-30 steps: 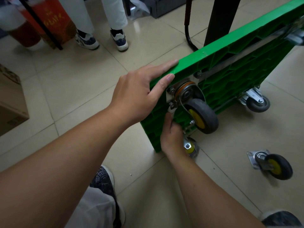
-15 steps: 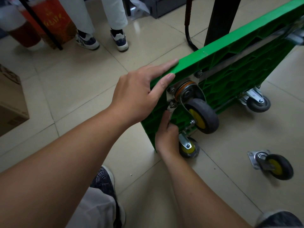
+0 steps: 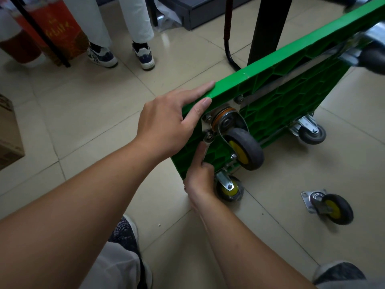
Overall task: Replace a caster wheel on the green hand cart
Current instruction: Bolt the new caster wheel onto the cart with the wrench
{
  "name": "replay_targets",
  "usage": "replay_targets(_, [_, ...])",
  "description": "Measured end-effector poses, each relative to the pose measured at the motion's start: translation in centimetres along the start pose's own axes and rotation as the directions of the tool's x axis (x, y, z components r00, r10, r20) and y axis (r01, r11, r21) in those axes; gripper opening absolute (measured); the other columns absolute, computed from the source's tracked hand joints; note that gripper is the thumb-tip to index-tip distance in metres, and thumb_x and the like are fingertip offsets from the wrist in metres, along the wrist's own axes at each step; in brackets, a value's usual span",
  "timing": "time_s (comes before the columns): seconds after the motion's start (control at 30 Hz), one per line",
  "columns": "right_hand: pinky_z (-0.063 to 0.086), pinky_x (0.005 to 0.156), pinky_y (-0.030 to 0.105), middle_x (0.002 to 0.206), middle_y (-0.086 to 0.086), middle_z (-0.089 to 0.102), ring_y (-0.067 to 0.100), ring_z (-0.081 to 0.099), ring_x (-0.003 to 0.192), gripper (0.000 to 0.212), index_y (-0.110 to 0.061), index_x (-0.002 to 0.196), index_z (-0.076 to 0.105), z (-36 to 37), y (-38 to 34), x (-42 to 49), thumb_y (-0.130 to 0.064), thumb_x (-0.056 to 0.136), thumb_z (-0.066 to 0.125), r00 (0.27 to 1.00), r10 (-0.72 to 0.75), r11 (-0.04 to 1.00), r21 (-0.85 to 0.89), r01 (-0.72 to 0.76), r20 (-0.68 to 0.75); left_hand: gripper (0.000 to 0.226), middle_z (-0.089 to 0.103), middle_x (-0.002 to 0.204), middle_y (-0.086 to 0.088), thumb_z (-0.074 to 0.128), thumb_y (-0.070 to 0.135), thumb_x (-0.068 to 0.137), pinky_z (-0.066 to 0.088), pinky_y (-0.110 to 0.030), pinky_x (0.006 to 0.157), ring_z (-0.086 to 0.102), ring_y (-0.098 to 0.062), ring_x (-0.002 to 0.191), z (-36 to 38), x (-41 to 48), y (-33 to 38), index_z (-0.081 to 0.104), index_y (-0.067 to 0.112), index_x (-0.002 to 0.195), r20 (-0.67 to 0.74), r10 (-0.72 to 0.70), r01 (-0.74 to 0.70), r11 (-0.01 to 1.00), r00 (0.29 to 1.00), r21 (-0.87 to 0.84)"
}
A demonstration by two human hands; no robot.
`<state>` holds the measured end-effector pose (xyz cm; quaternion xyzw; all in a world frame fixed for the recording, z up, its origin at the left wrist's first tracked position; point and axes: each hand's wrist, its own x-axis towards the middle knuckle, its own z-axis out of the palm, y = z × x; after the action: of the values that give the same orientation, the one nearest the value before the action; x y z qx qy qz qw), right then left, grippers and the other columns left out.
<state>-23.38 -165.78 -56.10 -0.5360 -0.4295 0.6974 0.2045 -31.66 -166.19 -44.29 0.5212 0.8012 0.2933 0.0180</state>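
Bracing the green hand cart [image 3: 291,105] under your left hand [image 3: 164,126], fingers straight, you curl your right hand [image 3: 200,180] round a wrench [image 3: 206,149]; its shaft runs up from those fingers to the bolt [image 3: 209,137], caster wheel [image 3: 248,151] just beyond, rightward.

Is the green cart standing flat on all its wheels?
No, the green plastic hand cart is tipped up on its side, with the left hand on its top edge.
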Motion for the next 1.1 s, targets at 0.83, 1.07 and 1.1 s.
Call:
replay_targets(0.83, [0.045, 0.084, 0.028, 0.115, 0.015, 0.067, 0.035, 0.063, 0.111, 0.036, -0.007, 0.118, 0.067, -15.8, 18.7, 8.4, 0.001, 0.084, 0.059, 0.960, 0.279, 0.578, -0.793, -0.192, -0.029, 0.040, 0.071, 0.130, 0.012, 0.047, 0.048, 0.108, 0.054, -0.041, 0.086, 0.063, -0.008, 0.113, 0.2, -0.4, -0.1, 0.052, 0.045, 0.148, -0.009, 0.046, -0.046, 0.998, 0.999, 0.036])
replay_targets(1.07, [0.044, 0.076, 0.028, 0.097, 0.005, 0.062, 0.025, 0.060, 0.088, 0.029, -0.014, 0.113, 0.063, -14.4, 18.9, 7.9, -0.021, 0.086, 0.071, 0.967, 0.246, 0.650, -0.730, -0.211, -0.060, 0.040, 0.071, 0.131, 0.010, 0.048, 0.047, 0.108, 0.055, -0.043, 0.091, 0.064, -0.012, 0.116, 0.2, -0.5, 0.0, 0.053, 0.044, 0.148, -0.005, 0.039, -0.039, 0.999, 0.999, 0.017])
replay_targets(1.1, [0.043, 0.076, 0.028, 0.098, 0.006, 0.062, 0.026, 0.060, 0.089, 0.031, -0.014, 0.115, 0.063, -14.2, 18.9, 8.0, -0.023, 0.086, 0.071, 0.968, 0.243, 0.651, -0.729, -0.214, -0.066, 0.041, 0.071, 0.131, 0.010, 0.048, 0.047, 0.108, 0.055, -0.043, 0.091, 0.064, -0.012, 0.117, 0.2, -0.5, 0.0, 0.053, 0.044, 0.149, -0.002, 0.037, -0.037, 0.999, 0.999, 0.018])
